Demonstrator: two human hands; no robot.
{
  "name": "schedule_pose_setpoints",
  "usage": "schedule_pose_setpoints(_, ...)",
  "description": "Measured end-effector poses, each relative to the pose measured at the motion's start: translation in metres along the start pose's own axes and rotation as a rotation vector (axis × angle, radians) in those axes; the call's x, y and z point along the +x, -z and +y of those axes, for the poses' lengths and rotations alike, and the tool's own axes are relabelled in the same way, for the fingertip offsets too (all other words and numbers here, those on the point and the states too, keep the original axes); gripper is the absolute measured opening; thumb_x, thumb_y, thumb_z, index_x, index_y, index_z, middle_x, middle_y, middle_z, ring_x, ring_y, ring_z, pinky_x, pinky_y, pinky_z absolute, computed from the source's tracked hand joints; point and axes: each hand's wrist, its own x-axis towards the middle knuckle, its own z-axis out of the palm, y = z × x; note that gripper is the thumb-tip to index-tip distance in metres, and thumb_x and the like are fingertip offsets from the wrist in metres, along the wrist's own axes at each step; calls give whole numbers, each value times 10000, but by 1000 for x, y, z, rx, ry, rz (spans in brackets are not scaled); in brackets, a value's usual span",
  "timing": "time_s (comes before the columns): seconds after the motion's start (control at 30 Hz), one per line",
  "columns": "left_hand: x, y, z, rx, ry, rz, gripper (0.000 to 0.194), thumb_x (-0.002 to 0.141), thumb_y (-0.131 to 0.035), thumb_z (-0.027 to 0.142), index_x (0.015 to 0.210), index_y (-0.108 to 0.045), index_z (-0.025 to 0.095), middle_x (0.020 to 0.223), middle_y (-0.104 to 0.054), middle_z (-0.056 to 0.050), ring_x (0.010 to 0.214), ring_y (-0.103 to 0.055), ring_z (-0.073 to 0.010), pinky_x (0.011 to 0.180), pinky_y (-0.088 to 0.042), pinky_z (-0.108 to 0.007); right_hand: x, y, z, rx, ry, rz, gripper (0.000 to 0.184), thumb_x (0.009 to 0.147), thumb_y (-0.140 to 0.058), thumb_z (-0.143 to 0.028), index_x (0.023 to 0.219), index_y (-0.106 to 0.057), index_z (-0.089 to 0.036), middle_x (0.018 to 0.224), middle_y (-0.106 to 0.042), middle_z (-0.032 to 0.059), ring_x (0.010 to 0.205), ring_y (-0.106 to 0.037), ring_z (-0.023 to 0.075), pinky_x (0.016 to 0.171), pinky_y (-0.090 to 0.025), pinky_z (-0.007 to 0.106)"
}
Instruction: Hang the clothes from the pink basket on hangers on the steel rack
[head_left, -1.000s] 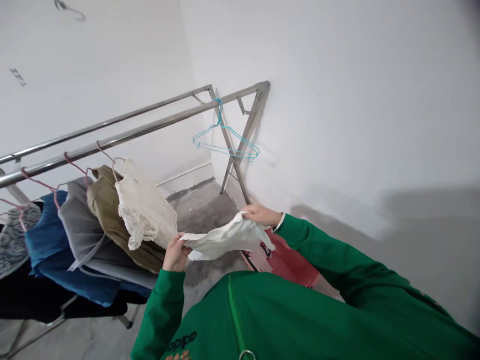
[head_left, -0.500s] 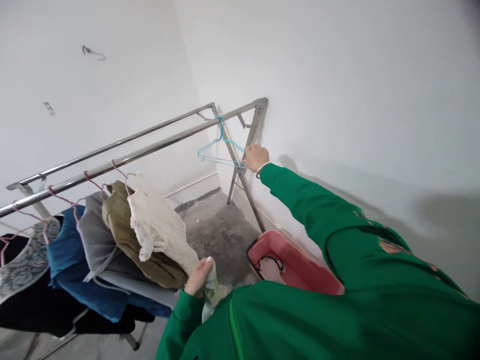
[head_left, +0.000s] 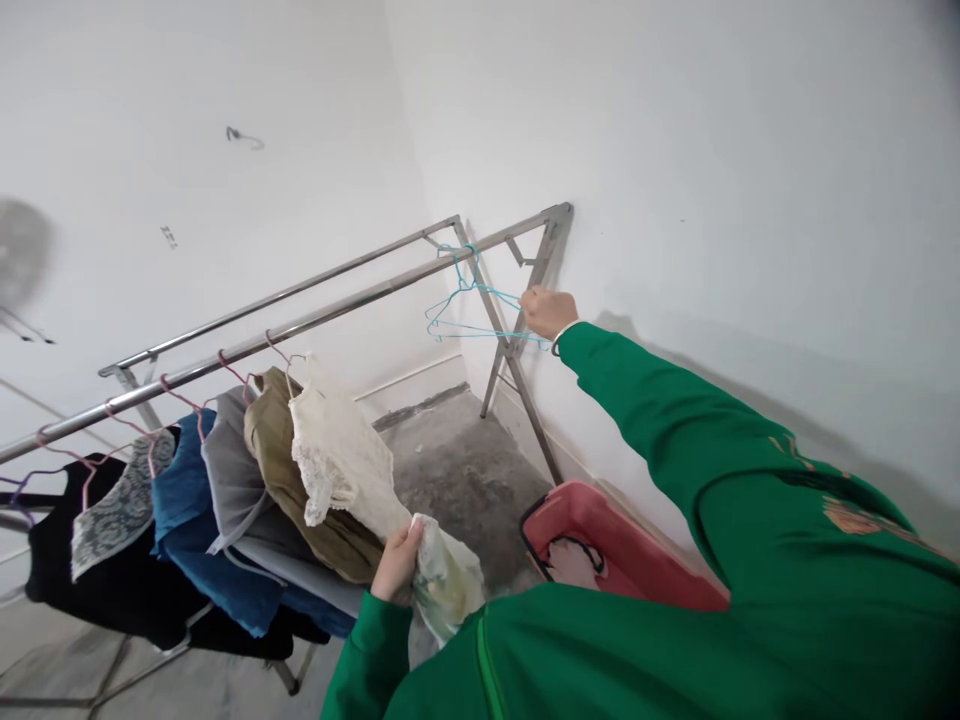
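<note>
My right hand (head_left: 550, 312) is closed on the right end of a light blue wire hanger (head_left: 491, 330). Another blue hanger seems to hang with it, both hooked at the front rail of the metal drying rack (head_left: 360, 297). Low in the middle, my left hand (head_left: 397, 565) pinches a pale, thin garment (head_left: 450, 580) with a faint yellow-green patch. Its lower part drops behind my green sleeve. Just beyond that hand hangs a white lace top (head_left: 341, 450) on a pink hanger.
Left along the rack hang an olive garment (head_left: 289, 460), a grey one (head_left: 236, 465), a blue one (head_left: 184, 500) and black ones. A pink tub (head_left: 637, 560) with a light cloth inside stands on the floor by the right wall. Rack legs cross near the corner.
My right hand has drawn one blue hanger slightly apart from the other. The pale garment in my left hand shows more now. My view has turned somewhat left.
</note>
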Motion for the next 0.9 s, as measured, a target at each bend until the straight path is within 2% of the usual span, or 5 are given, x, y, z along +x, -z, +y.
schedule_pose_setpoints(0.17,8,-14,16,-83,-91,8,562,524,-804,637,858,-707,196,721,-716,-71,903,-685,-293,752,-551,-367,-29,4,-3,232,-54,147,336,955,-295,-294,933,-584,-125,1033,-622,172,890,-578,250,696,-362,320)
schedule_pose_setpoints(0.37,18,-26,56,-179,-127,76,403,630,-794,516,813,-692,172,795,-742,-73,992,-678,-290,873,-547,-363,-146,-30,-15,1000,-98,396,312,908,-437,-491,774,-449,-209,633,-487,-7,586,-477,139,578,-394,271)
schedule_pose_setpoints(0.53,31,-22,80,-232,-108,79,287,817,-666,394,958,-667,144,893,-746,-88,991,-690,-243,886,-558,-347,-242,-28,-49,1651,-121,-93,390,840,-595,-519,1070,-490,-221,626,-461,-74,421,-348,64,412,-265,205)
schedule_pose_setpoints(0.63,37,-14,84,-187,-180,33,293,845,-637,396,970,-660,132,904,-741,-98,991,-690,-240,887,-562,-351,-265,-15,-51,1608,-104,-262,338,881,-560,-509,988,-606,-192,545,-442,-54,457,-383,80,437,-298,220)
schedule_pose_setpoints(0.9,53,-6,75,43,-224,64,386,821,-631,525,885,-665,146,739,-693,-65,844,-696,-231,751,-570,-339,-276,22,-22,1417,4,-411,315,913,-521,-495,852,-667,-223,546,-521,-11,485,-466,113,474,-389,272)
